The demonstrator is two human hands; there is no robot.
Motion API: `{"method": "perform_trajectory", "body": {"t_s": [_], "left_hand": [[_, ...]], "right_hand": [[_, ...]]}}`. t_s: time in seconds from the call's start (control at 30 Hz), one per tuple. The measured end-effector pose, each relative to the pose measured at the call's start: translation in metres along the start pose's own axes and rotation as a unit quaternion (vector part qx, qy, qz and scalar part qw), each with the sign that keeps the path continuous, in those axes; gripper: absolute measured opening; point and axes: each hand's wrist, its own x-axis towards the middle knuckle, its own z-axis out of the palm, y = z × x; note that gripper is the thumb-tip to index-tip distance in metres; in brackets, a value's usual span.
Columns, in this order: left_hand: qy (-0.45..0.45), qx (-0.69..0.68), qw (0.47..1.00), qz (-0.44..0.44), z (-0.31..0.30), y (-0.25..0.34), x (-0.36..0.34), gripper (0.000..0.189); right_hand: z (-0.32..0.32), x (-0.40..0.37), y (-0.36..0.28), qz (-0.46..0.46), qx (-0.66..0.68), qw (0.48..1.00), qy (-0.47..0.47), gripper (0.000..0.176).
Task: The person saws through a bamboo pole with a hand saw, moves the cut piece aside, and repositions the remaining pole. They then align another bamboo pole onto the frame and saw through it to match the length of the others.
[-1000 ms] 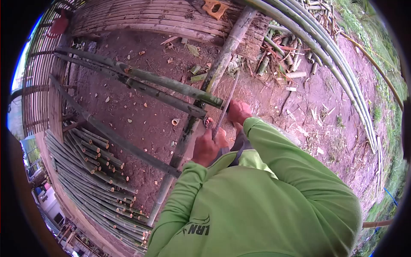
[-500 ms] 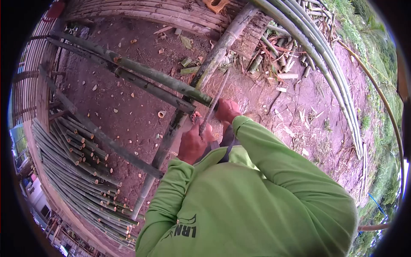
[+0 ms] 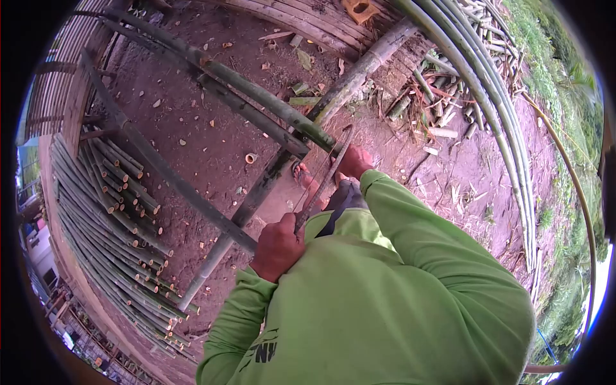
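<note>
My left hand (image 3: 277,247) is closed around the handle end of a thin-bladed saw (image 3: 324,176), close to my chest. The blade slants up to a green bamboo pole (image 3: 256,96) that lies across a longer pale pole (image 3: 359,70). My right hand (image 3: 355,160) grips the near end of the green pole, right beside the blade. A second green pole (image 3: 247,115) lies parallel just below the first. Green sleeves cover both of my arms, and part of the saw is hidden behind my left hand.
A stack of cut bamboo lengths (image 3: 109,192) lies at the left on red dirt. Long bent poles (image 3: 494,109) curve along the right, with offcuts (image 3: 436,109) beside them. A slatted bamboo panel (image 3: 308,19) lies at the top. Grass borders the far right.
My left hand has drawn the saw back toward my body, away from my right hand. The right hand stays at the pole's end. The view has shifted slightly.
</note>
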Motion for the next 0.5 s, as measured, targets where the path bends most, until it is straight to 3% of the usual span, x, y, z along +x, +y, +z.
{"method": "perform_trajectory", "body": {"t_s": [0.13, 0.2, 0.27, 0.33, 0.5], "left_hand": [[0.002, 0.004, 1.0, -0.004, -0.01, -0.003, -0.015, 0.016], [0.002, 0.003, 0.999, 0.032, 0.017, -0.012, 0.028, 0.016], [0.096, 0.049, 0.988, 0.112, 0.076, -0.03, 0.109, 0.018], [0.076, -0.001, 0.991, 0.106, 0.062, -0.016, 0.122, 0.02], [0.022, -0.004, 1.0, 0.012, 0.008, -0.011, 0.054, 0.021]], "right_hand": [[0.0, -0.002, -0.002, -0.002, 0.025, 1.0, 0.007, 0.032], [0.006, 0.001, 0.001, 0.007, 0.026, 1.0, 0.01, 0.032], [0.003, -0.001, 0.0, 0.004, 0.021, 1.0, 0.019, 0.032], [-0.009, 0.011, 0.007, 0.008, 0.027, 0.998, 0.057, 0.032], [-0.008, 0.004, 0.009, -0.016, 0.054, 0.998, -0.006, 0.032]]}}
